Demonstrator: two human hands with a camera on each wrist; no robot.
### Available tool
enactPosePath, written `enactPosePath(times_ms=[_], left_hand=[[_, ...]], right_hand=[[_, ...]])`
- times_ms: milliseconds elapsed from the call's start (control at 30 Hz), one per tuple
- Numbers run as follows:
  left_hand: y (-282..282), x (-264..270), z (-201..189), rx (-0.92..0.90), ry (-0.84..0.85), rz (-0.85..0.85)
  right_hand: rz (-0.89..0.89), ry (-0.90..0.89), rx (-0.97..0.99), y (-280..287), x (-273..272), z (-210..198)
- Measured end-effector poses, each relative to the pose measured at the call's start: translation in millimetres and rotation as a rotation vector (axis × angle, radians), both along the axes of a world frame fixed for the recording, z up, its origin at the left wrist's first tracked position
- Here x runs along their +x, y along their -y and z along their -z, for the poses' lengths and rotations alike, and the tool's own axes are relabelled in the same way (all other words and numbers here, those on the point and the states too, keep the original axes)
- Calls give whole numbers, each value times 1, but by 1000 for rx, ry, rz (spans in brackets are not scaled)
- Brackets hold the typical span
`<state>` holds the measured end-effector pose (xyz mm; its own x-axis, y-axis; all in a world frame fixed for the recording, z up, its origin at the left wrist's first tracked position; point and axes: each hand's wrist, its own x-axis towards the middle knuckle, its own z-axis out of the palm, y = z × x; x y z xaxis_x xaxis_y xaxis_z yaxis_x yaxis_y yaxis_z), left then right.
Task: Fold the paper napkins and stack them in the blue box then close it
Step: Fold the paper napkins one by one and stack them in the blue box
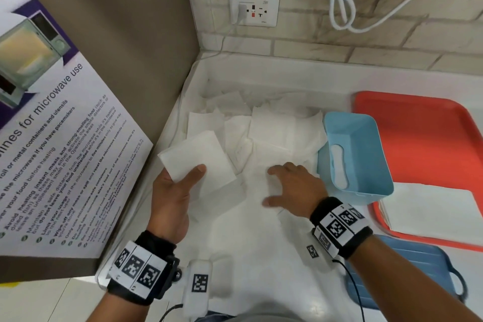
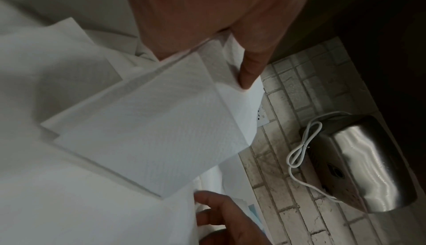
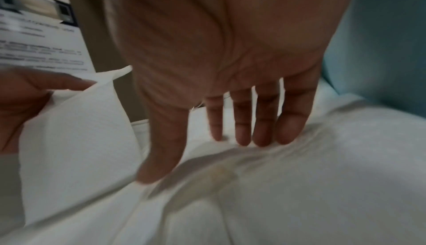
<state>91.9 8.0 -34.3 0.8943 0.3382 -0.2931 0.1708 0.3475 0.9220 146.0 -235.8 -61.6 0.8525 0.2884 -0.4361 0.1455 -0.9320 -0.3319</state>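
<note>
Left hand (image 1: 173,192): thumb pinching folded napkin (image 1: 198,162), lifted off the pile, presumably for stacking. Right hand (image 1: 294,189): fingers spread flat on loose napkins (image 1: 271,136), likely pinning the next sheet. Blue box (image 1: 355,157): open, tipped toward the pile, just beside right hand.

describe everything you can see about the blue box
The blue box is a light blue, smooth, plastic-looking rectangular tub with rounded corners. It is tipped, its open mouth facing up and toward the camera, and it rests partly on the red tray and against the loose paper napkins. Inside lies something white and oblong; what it is cannot be told. The right hand lies flat on the napkins just beside it; contact cannot be told.
</note>
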Motion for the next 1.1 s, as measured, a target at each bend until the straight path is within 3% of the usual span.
enactPosePath(times_ms=[100, 267, 400, 567, 900, 1033, 1100], left_hand=[[0, -1, 0, 3, 4, 8], [-1, 1, 0, 12, 14, 6], [-2, 1, 1, 7, 8, 10], [0, 1, 1, 9, 2, 4], [0, 7, -6, 2, 11, -5], [5, 9, -9, -12, 12, 9], [5, 10, -8, -19, 6, 7]], right_hand=[[-122, 16, -97, -1, -5, 2], [-3, 195, -42, 7, 0, 3], [-211, 59, -81, 14, -4, 5], [-233, 218, -130, 13, -5, 7], [94, 518, 405, 28, 4, -48], [502, 203, 856, 23, 5, -57], [615, 21, 1003, 23, 2, -59]])
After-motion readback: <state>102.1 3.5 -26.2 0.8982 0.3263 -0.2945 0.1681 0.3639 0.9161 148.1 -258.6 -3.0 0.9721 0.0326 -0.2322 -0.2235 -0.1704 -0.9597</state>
